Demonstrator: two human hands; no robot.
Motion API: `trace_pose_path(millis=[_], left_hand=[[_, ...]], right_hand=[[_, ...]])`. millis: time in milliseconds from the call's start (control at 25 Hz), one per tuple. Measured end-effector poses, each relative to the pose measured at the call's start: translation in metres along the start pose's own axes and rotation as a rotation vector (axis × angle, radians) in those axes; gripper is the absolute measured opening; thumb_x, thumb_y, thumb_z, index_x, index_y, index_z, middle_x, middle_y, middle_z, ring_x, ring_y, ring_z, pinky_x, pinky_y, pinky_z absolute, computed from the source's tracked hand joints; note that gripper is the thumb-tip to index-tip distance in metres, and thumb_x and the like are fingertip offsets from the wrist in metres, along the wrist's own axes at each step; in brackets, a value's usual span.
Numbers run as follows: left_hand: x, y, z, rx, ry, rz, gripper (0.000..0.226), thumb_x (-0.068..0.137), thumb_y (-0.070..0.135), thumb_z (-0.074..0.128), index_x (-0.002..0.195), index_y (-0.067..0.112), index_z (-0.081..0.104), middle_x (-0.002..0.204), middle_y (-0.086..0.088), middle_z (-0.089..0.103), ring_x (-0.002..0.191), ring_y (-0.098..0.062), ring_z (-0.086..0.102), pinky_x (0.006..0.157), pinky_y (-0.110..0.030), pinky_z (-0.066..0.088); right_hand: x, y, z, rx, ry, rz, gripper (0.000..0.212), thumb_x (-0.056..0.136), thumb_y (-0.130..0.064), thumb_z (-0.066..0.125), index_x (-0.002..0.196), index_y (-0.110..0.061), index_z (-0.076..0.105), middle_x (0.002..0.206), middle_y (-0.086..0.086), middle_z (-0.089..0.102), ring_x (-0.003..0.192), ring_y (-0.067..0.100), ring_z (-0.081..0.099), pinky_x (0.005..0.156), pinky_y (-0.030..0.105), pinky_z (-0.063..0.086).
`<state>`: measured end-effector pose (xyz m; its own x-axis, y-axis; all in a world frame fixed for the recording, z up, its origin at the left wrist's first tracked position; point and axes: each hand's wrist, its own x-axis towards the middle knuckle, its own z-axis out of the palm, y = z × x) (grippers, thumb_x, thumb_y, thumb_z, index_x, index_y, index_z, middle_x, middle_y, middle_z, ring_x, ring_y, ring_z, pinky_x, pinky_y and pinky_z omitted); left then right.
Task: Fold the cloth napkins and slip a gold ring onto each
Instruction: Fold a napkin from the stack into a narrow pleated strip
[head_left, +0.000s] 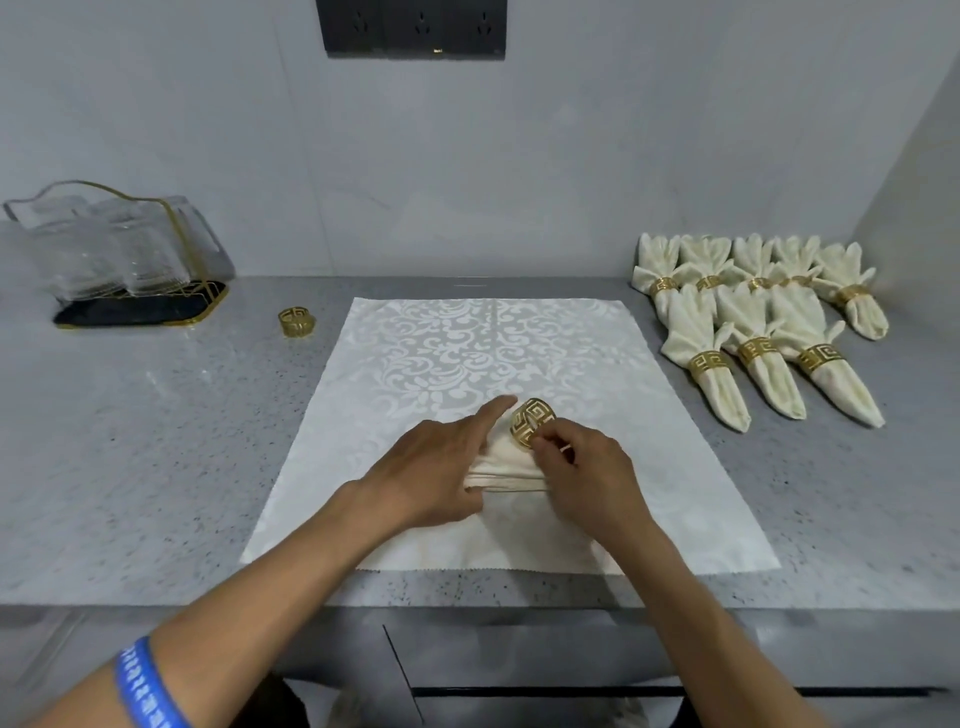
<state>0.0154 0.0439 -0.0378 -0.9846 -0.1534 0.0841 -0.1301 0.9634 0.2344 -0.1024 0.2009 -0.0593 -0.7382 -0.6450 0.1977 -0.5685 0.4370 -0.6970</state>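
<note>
A cream napkin (506, 470), pleated into a narrow bundle, lies on a white damask cloth (467, 353) spread over the counter. My left hand (441, 467) grips the bundle from the left, index finger stretched forward. My right hand (582, 475) pinches a gold ring (531, 428) with a key pattern, tilted at the bundle's far end. Whether the napkin tip is inside the ring I cannot tell. A second gold ring (296, 321) sits loose on the counter to the left. Several folded, ringed napkins (758, 322) lie in rows at the right.
A clear, gold-trimmed holder (119, 254) stands at the back left on a dark tray. The grey speckled counter (156, 441) ends at a front edge close to me, with drawers below. A wall closes the right side beyond the napkins, and an outlet panel (415, 26) hangs above.
</note>
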Motion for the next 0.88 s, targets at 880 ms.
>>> trace_pose_path(millis=[880], left_hand=[[0.021,0.011,0.008,0.308,0.023,0.075,0.017,0.090,0.018,0.057,0.106,0.017,0.052,0.086,-0.003,0.061,0.068,-0.025,0.053,0.057,-0.032,0.033]], right_hand=[[-0.013,0.008,-0.049,0.612,0.235,0.205,0.024,0.093,-0.019,0.066,0.076,-0.033,0.075,0.073,-0.014,0.072,0.066,0.001,0.061,0.069,0.031,0.049]])
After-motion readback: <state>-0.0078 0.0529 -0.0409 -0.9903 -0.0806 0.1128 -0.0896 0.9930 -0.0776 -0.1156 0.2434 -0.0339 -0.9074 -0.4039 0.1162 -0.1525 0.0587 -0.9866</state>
